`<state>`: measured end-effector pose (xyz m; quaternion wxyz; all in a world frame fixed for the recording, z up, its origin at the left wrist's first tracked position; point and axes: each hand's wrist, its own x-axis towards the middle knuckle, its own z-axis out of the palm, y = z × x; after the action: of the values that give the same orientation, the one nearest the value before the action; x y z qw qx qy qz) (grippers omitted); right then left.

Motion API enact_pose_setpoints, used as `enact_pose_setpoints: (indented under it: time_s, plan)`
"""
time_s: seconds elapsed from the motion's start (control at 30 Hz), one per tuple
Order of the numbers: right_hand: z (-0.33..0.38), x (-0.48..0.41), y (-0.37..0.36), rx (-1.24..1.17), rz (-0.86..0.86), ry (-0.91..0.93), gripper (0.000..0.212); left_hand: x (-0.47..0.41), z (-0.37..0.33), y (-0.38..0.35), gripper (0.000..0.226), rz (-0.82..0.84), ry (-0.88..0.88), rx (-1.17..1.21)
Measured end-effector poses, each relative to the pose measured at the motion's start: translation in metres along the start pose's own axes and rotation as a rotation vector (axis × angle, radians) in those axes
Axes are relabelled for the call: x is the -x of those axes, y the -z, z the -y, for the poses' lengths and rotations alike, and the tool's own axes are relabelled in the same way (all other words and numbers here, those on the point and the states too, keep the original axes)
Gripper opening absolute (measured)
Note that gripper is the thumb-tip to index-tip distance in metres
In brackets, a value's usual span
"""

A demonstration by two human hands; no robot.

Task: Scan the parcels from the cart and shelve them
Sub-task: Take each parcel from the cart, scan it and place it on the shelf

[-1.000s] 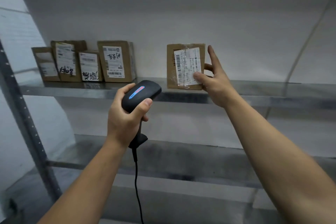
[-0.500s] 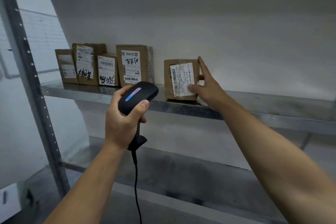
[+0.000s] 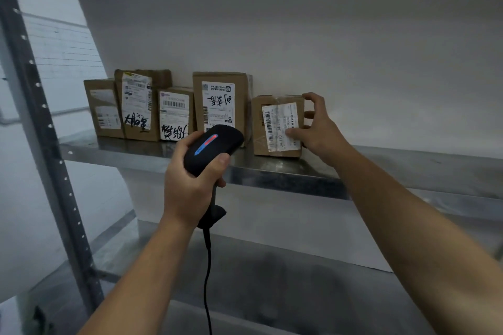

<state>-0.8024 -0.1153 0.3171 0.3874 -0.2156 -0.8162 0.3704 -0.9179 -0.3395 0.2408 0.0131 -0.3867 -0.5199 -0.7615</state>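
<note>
A small brown cardboard parcel (image 3: 275, 128) with a white barcode label stands upright on the metal shelf (image 3: 285, 171), at the right end of a row of parcels. My right hand (image 3: 315, 125) holds its right side, thumb on the label and fingers curled over the top right corner. In front of the shelf edge, my left hand (image 3: 187, 185) grips a black corded barcode scanner (image 3: 213, 148), whose strip glows red and blue.
Several labelled cardboard parcels (image 3: 217, 102) stand side by side on the shelf to the left, against the white wall. A perforated steel upright (image 3: 46, 144) rises at the left. A lower shelf (image 3: 272, 275) runs below. The scanner's cable (image 3: 208, 275) hangs down.
My right hand has carried the small parcel left and set it down on the shelf beside the row. The scanner hand has stayed about where it was.
</note>
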Motion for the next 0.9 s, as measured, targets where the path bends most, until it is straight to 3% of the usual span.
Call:
enact_pose_setpoints:
  time_s: [0.4, 0.7, 0.9]
  plan:
    - [-0.007, -0.036, -0.032, 0.044, -0.110, -0.073, 0.079, -0.038, 0.030, 0.025, 0.057, 0.065, -0.009, 0.037]
    - [-0.006, -0.023, -0.021, 0.046, -0.087, -0.093, 0.095, -0.048, 0.036, 0.012, 0.059, 0.151, 0.002, 0.108]
    - [-0.004, 0.008, 0.015, 0.233, -0.165, -0.021, 0.075, -0.032, 0.029, -0.019, 0.058, 0.206, 0.021, 0.158]
